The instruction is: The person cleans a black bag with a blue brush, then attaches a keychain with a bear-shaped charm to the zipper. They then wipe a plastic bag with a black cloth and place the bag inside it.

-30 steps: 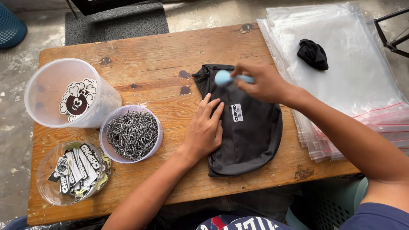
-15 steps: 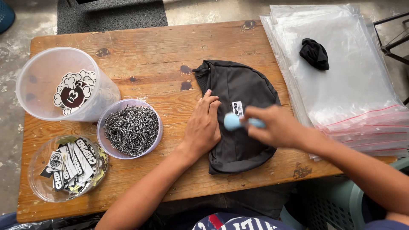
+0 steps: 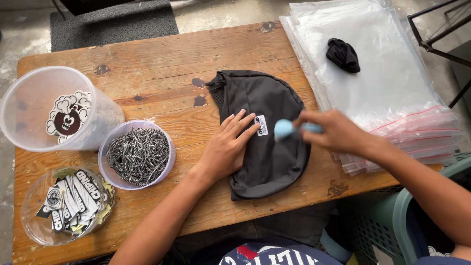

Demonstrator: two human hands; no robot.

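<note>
While the left hand [image 3: 226,149] lies flat with fingers spread on the dark grey fabric cap [image 3: 267,132], its fingertips reach almost to the small white label [image 3: 262,125] sewn on the cloth. The palm presses the cap against the wooden table [image 3: 162,64]. Just right of those fingertips, the right hand [image 3: 338,132] is closed around the handle of a light blue tool [image 3: 289,129], thumb and fingers pinched on it, and the tool's rounded blurred head sits over the cap right beside the label. What kind of tool it is cannot be told from the blur.

Beyond the right hand lies a stack of clear plastic zip bags [image 3: 387,88], and on top of it, well apart from the grip, a small bunched black cloth [image 3: 343,55]. Away to the outer side of the left hand stands a round tub of black-and-white cords [image 3: 139,155]. Past that tub are a tall clear container holding cartoon stickers [image 3: 59,110] and a clear tub of printed tags [image 3: 66,203].
</note>
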